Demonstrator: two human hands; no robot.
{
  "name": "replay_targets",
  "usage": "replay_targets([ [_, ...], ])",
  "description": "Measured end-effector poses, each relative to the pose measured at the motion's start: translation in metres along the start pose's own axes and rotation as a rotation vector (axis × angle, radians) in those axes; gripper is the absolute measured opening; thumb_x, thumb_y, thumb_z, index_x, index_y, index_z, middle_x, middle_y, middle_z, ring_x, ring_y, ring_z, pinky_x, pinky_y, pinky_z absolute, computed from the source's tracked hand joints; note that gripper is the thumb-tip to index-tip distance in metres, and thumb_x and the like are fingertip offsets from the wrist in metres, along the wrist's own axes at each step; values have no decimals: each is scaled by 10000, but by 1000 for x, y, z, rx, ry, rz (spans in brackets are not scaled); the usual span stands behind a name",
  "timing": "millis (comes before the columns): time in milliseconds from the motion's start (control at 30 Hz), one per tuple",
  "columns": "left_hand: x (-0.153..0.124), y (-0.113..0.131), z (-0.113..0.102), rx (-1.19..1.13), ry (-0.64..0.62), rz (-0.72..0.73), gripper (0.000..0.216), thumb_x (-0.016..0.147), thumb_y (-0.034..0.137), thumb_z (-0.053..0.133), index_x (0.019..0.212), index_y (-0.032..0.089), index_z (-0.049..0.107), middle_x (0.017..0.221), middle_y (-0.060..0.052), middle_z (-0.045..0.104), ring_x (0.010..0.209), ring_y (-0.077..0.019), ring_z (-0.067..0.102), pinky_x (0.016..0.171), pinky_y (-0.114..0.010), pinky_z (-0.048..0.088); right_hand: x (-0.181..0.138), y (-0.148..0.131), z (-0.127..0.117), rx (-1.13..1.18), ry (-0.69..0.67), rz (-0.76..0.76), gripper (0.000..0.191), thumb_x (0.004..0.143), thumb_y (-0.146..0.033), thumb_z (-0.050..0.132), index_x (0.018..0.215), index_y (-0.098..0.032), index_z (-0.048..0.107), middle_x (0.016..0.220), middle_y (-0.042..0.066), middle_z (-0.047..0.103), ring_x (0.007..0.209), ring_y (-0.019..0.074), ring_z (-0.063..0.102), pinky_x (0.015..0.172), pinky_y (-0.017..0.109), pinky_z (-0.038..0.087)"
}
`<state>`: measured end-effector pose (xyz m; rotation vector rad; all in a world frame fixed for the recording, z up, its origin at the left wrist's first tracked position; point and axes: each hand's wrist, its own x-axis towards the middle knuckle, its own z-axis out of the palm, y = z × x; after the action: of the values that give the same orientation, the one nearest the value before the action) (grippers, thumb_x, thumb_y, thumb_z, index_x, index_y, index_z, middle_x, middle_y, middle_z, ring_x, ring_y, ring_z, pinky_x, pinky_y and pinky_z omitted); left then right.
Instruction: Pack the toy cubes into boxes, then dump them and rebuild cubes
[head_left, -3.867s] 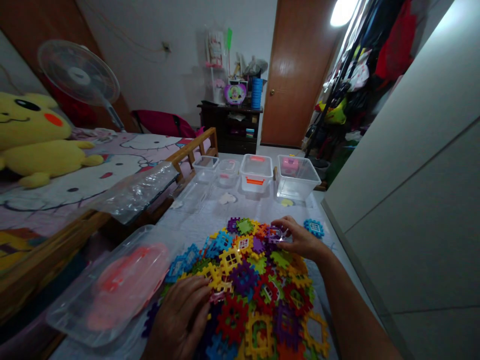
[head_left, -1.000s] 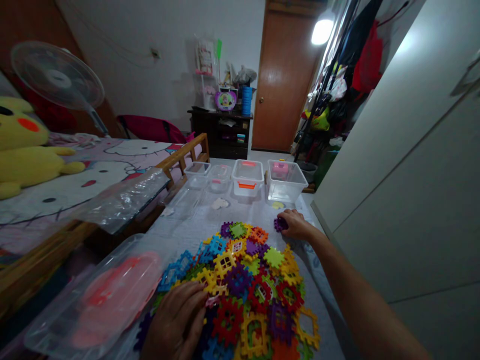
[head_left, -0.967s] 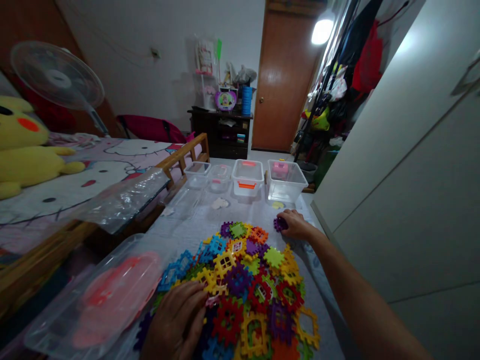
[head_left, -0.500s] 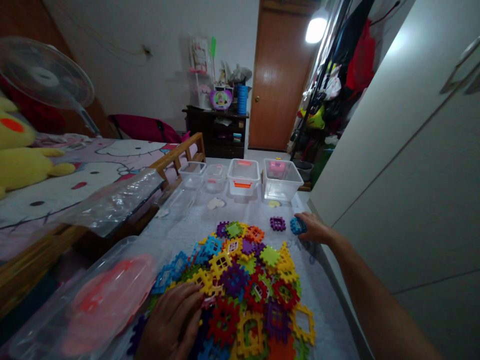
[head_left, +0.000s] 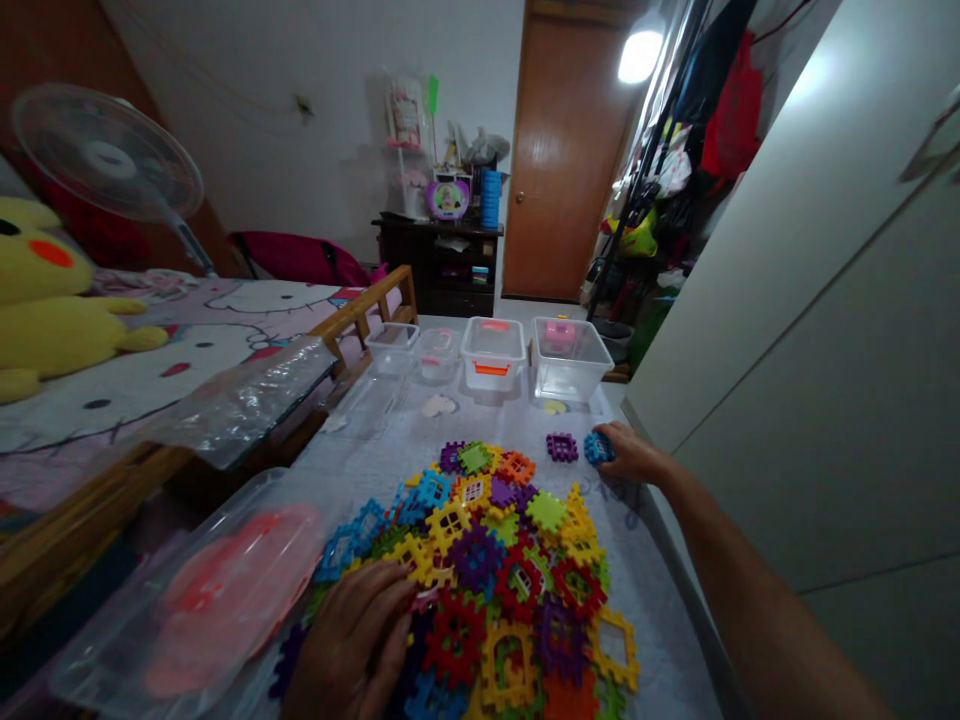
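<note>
A heap of colourful plastic interlocking blocks (head_left: 480, 560), with toothed edges, spreads over the table in front of me. My left hand (head_left: 356, 630) lies palm down on the heap's left side, its fingers stretched over the yellow pieces. I see no piece held in it. Out at the right edge of the table, my right hand (head_left: 626, 455) has its fingers closed on a blue block (head_left: 598, 448). Just left of that block, a purple block (head_left: 562, 447) lies by itself on the table, apart from the heap.
Clear plastic boxes line the far edge, among them an orange-handled box (head_left: 493, 355) and an open box (head_left: 571, 360). A transparent lid (head_left: 247, 500) over something pink lies at left. The bed rail (head_left: 367, 305) borders the left; a pale cabinet (head_left: 810, 400) stands right.
The whole view has shifted slightly, so things appear a little further right. Both hands keep their places, the right one still on the blue block.
</note>
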<state>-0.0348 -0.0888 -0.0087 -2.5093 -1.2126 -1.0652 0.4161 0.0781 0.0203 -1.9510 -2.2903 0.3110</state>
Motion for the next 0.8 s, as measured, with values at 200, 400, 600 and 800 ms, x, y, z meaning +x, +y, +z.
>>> replay_targets([
  [200,-1,0,1,8,-10,-20,256,901,242,556,1147,206,618,1140,-70,667,1102,-208,590,979,-336,467,-10,-45,-16,56,87,-66,651,766,-305,662,1377,-156,496,1344,166,552,1232,304,526,1045,444,408],
  [400,1,2,0,-6,-8,-30,253,895,216,554,1139,206,620,1132,-73,671,1081,-209,606,965,-345,486,-10,-130,9,224,-27,-297,399,842,-216,592,1236,-152,601,1202,136,661,1129,245,603,1000,379,444],
  [600,3,5,-2,-33,6,-51,256,883,188,567,1133,207,620,1127,-69,667,1093,-205,600,985,-347,475,-10,-153,24,189,-57,-279,362,846,-146,544,1198,-105,616,1201,184,647,1146,276,576,1006,397,418],
  [800,6,7,-5,-64,63,-73,236,900,169,538,1114,214,626,1123,-63,666,1090,-192,602,985,-336,474,-16,-150,12,271,-95,-313,154,837,-206,608,957,-170,699,1051,113,674,971,223,630,905,335,470],
])
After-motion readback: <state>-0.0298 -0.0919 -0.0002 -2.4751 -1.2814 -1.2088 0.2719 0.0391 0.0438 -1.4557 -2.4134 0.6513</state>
